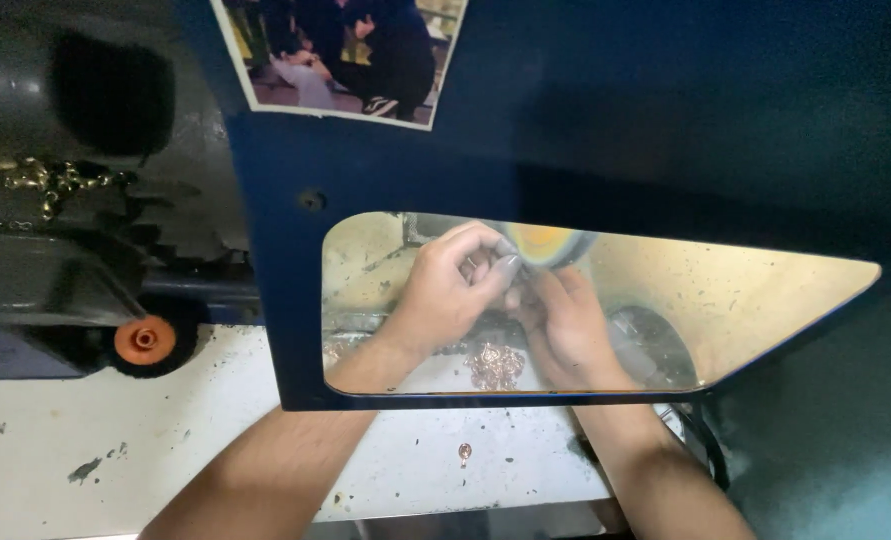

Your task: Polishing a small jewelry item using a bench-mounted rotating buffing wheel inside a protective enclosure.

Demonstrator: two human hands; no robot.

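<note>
Both hands pinch a tiny metal piece at the spinning wheel (543,243).
Left fingers (485,268) and right fingers (550,290) clamp its edges; judged light, stiff, slippery.

A flat guard panel (605,130) stands upright between the camera and the work, with a see-through window (725,290) cut into its lower half. Both forearms pass under the panel's lower edge. Behind the window, the left hand (445,290) and right hand (565,320) meet, touching, just in front of a wheel (550,243). A pile of small metal pieces (495,365) lies on the bench (115,450) below the hands. One small piece (464,452) lies nearer the camera, between the forearms. A small wheel (145,340) sits left of the panel. A photograph (345,55) is stuck on the panel, top left
</note>
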